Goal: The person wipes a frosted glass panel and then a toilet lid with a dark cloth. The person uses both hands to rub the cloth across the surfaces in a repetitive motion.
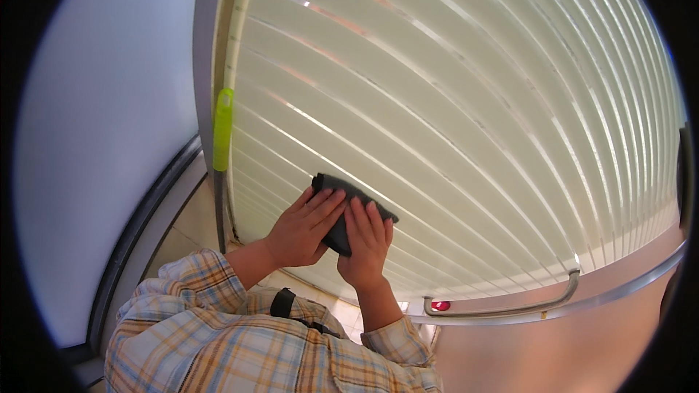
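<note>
A folded dark grey cloth [337,237] lies against a frosted glass panel [349,136] with clear stripes. My left hand [303,226] rests on the left part of the cloth, fingers extended together over it. Beside it, my right hand [367,237] holds the right part, its fingertips near the cloth's upper edge. The two hands almost meet in the middle. Cloth shows above and between them, while the palms hide the side that faces the glass.
A tool with a lime-green handle [223,131] and grey shaft stands upright along the panel's left frame. A bent metal handle [508,312] sticks out at lower right, with a small red object [440,305] near it. Another frosted panel [109,120] is on the left.
</note>
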{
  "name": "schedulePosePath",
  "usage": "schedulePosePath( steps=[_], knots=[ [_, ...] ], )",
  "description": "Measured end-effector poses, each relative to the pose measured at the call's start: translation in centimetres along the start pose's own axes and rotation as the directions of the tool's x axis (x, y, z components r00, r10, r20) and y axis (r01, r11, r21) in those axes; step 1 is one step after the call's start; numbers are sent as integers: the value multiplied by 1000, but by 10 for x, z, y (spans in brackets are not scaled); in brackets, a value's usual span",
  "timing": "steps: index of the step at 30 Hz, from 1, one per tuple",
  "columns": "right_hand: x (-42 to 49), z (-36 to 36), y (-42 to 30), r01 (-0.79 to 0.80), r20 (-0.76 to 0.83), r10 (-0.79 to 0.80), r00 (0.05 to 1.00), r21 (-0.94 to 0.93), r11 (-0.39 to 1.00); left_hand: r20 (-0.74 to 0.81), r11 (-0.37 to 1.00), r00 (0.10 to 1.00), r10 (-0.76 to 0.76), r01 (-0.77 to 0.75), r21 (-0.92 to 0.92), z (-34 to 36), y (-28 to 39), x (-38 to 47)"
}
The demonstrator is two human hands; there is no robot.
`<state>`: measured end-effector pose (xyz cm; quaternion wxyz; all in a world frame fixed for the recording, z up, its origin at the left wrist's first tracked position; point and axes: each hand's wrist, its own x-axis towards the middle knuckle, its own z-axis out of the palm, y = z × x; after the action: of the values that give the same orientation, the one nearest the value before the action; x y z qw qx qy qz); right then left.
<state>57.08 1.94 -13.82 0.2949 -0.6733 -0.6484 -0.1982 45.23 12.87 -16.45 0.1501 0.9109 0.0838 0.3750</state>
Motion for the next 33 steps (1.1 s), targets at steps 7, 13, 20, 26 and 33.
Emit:
schedulePosePath(
  steps=[7,13,20,26,33],
  knots=[
    [-44,-19,16,-93,82,92,992,9,996,151,999,987,47,-46,-9,23,31,-6],
    [-35,-64,48,-34,-107,25,994,-87,996,-1,981,981,196,-196,0,25,59,43],
    [-75,-69,62,-110,-36,108,993,-69,991,139,984,974,178,-177,-23,51,83,36],
    [-81,-101,84,-116,-93,106,990,-117,986,76,961,958,275,-274,-21,62,109,59],
    [-104,-136,113,-282,-271,226,936,-191,940,80,932,929,362,-359,-41,86,154,94]
  ],
)
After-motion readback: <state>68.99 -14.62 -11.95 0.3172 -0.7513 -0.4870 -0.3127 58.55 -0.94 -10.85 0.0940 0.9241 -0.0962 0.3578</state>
